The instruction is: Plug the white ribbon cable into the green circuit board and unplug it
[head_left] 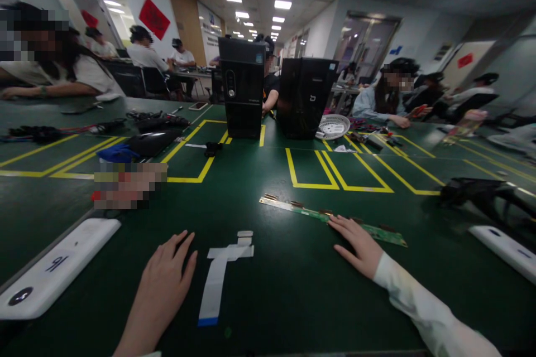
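Note:
My left hand (pixel 165 276) rests palm down on the green tabletop, fingers stretched out, holding nothing. Just to its right lies a white flat ribbon cable (pixel 215 284), folded near its top, with a blue end strip at the bottom and a connector at the top. Over the near edge of a long, narrow green circuit board (pixel 310 213) extends my right hand (pixel 355 242), its fingers straight and slightly apart. The fingertips touch or hover at the board; which one I cannot tell. Part of the board's middle is hidden behind this hand.
Two black computer towers (pixel 243 89) (pixel 307 97) stand at the back. White devices (pixel 62 268) (pixel 508 251) lie at both sides. Yellow tape (pixel 314 186) marks rectangles on the table. A white round basket (pixel 333 126), cables (pixel 42 133) and a black part (pixel 481 195) lie farther out. Other people sit around.

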`<state>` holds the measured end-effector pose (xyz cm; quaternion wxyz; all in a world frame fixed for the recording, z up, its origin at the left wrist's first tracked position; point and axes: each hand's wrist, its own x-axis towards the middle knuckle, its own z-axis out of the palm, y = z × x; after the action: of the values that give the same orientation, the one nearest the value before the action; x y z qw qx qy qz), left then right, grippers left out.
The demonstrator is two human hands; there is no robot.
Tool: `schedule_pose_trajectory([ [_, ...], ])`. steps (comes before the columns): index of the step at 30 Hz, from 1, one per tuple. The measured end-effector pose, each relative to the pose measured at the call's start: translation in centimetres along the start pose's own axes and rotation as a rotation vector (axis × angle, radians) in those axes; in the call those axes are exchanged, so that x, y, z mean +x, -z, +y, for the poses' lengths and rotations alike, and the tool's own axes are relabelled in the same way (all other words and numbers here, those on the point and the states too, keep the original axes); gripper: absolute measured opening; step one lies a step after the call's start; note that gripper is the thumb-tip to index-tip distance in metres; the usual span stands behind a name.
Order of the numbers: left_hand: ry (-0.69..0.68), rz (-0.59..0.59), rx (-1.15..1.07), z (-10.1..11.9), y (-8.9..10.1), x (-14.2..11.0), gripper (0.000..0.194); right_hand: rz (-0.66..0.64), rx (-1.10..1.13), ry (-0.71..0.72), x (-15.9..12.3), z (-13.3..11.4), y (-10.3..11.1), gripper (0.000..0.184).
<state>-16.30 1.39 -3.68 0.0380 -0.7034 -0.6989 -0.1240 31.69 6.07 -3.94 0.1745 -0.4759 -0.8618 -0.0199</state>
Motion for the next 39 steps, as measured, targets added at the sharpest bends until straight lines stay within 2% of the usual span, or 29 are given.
schedule_pose_trajectory([
  [5, 0.017, 0.002, -0.011, 0.1, 0.1, -0.1, 0.062, -0.041, 0.052, 0.108, 5.7, -4.5, -2.3, 0.050],
  [9, 0.028, 0.010, -0.027, 0.3, 0.3, -0.1, 0.062, -0.102, 0.082, 0.167, 9.0, -8.3, -3.4, 0.055],
  [14, 0.029, 0.032, -0.046, 0.5, 0.7, -0.1, 0.061, -0.181, 0.123, 0.169, 11.3, -12.1, -3.7, 0.061],
  [19, 0.022, 0.042, -0.030, 0.3, 0.3, -0.1, 0.060, -0.193, 0.158, 0.184, 12.3, -14.1, -3.8, 0.062],
  [24, 0.004, 0.055, -0.020, 0.1, 0.1, -0.1, 0.059, -0.171, 0.135, 0.222, 12.2, -13.8, -3.9, 0.060],
  [28, 0.020, 0.039, -0.015, 0.4, 0.3, -0.2, 0.061, -0.088, 0.085, 0.267, 11.3, -11.6, -3.7, 0.056],
  [34, 0.041, 0.024, -0.023, 1.0, 0.8, -0.3, 0.061, -0.006, 0.092, 0.200, 8.7, -7.4, -3.6, 0.050],
  [39, 0.019, 0.026, -0.047, 0.7, 0.9, -0.2, 0.057, -0.011, 0.088, 0.169, 7.2, -6.3, -3.4, 0.049],
])
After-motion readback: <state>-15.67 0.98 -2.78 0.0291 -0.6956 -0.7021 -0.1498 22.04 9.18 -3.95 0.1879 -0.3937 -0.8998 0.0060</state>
